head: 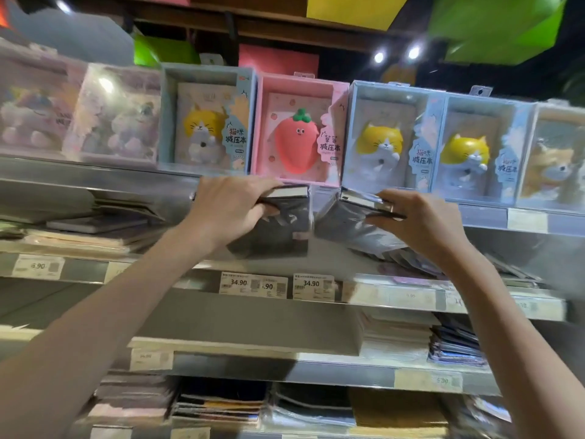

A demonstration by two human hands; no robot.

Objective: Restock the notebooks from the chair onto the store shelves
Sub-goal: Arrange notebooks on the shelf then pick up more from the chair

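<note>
The left hand is clenching a dark notebook in its grip, fingers curled under the cover and thumb lying across the top, so the book is sticking out to the right of the knuckles with its pale page edge facing up and toward us. The right hand is grasping a second dark notebook the same way, mirrored: this one is reaching out to the left of its grip, wrapped in shiny film. Both books are lying with their long axis roughly level, running left to right, and their free ends are nearly meeting between the two hands, just apart or touching, I cannot tell which. They are being held in front of the grey shelf, just below its edge.

Right above the grips, boxed notebooks are standing upright in a row: a pink strawberry box reading 草莓减压本, a blue cat box to its left and another cat box to its right, both reading 猫咪减压本. Below the grips, price tags on the shelf lip are reading 34.90. Farther down and left, a tag is showing 6.90. Flat stacks of notebooks are lying on the lower shelves.
</note>
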